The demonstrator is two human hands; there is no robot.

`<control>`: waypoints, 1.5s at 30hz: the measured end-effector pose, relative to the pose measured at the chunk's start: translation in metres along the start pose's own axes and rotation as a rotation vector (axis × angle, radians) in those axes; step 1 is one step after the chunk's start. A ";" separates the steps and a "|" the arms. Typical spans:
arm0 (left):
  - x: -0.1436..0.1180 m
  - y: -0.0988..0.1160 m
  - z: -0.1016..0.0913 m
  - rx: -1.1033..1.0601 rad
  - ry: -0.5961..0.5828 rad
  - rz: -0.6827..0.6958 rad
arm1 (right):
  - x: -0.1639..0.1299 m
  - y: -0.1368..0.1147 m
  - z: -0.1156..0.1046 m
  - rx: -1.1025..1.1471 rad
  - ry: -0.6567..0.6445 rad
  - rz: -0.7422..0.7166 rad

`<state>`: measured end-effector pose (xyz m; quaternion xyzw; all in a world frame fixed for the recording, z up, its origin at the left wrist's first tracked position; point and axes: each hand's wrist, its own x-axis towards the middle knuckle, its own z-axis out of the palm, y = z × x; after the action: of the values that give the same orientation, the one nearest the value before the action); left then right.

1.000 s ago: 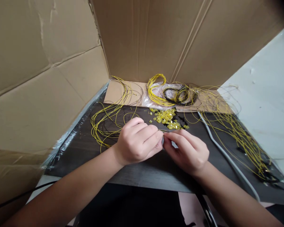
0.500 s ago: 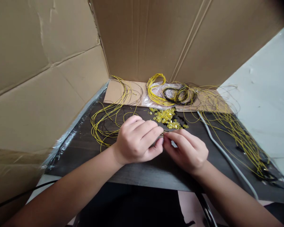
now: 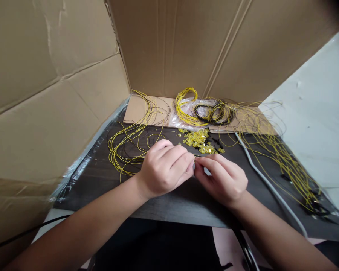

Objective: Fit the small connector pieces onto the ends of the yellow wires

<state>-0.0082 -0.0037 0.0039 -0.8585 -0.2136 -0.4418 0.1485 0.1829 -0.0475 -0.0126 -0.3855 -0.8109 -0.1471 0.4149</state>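
My left hand (image 3: 165, 167) and my right hand (image 3: 223, 177) meet fingertip to fingertip above the dark tabletop. Both are closed in a pinch. A thin wire shows at the left fingertips, and its end is hidden between the hands. What the right fingers pinch is too small and covered to make out. Loose yellow wires (image 3: 115, 150) with dark strands run across the table and disappear behind my left hand. Just beyond my fingers lies a pile of small clear yellow plastic pieces (image 3: 197, 140), with small black pieces (image 3: 217, 143) beside it.
Yellow coiled wire (image 3: 180, 113) and black coiled wire (image 3: 214, 114) lie on plastic film at the back. More yellow wires (image 3: 293, 165) with black ends spread on the right. A grey cable (image 3: 260, 175) crosses the table. Cardboard walls (image 3: 186, 45) stand behind and left.
My left fingers have closed tighter, the thumb now tucked in beside the index finger. The right hand has hardly moved, and the things on the table are unchanged.
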 end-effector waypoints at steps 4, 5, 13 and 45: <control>-0.001 -0.001 0.001 0.030 -0.001 0.026 | 0.001 0.000 0.000 -0.006 0.017 0.018; -0.001 -0.001 0.001 0.026 -0.007 0.018 | 0.002 -0.001 0.000 -0.005 0.014 0.019; -0.002 -0.003 0.003 -0.037 -0.054 -0.019 | 0.001 0.002 0.001 -0.011 0.017 0.029; -0.017 -0.051 0.025 0.095 -0.720 -0.376 | 0.008 0.006 0.010 0.338 -0.063 0.467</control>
<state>-0.0251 0.0477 -0.0214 -0.8966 -0.4252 -0.1222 0.0205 0.1788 -0.0338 -0.0132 -0.4915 -0.7258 0.1016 0.4704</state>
